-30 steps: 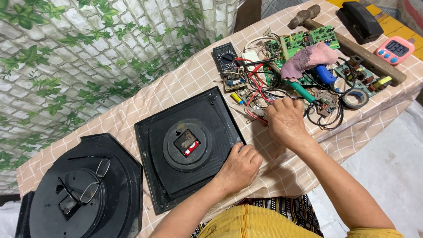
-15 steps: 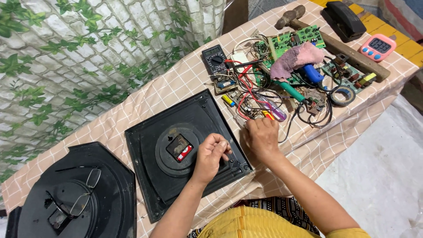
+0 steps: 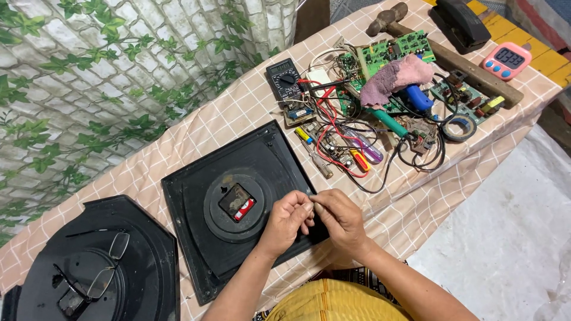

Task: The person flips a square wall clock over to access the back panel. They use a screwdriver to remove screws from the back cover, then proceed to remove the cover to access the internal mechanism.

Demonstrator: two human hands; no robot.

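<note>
Left hand: the left hand is curled over the near right corner of a square black clock back, fingertips pinched together and meeting those of the other hand.
Right hand: the right hand mirrors it, thumb and forefinger closed to a pinch just beside the left fingertips.
Between the fingers: something very small seems to be held where the two pinches meet; it is too small to tell what it is.
Clock back: it lies flat on a checked pink tablecloth, directly under both hands, with a red battery in its centre housing, just left of the left fingers.
Beyond the fingers: a tangle of red and black wires, a yellow-handled screwdriver and a black multimeter lie near, farther up the table.
Farther out: green circuit boards, a pink rag, a hammer and a pink digital timer sit well apart from the hands.
Left of the hands: a second, eight-sided black clock back with spectacles resting on it, well apart.
</note>
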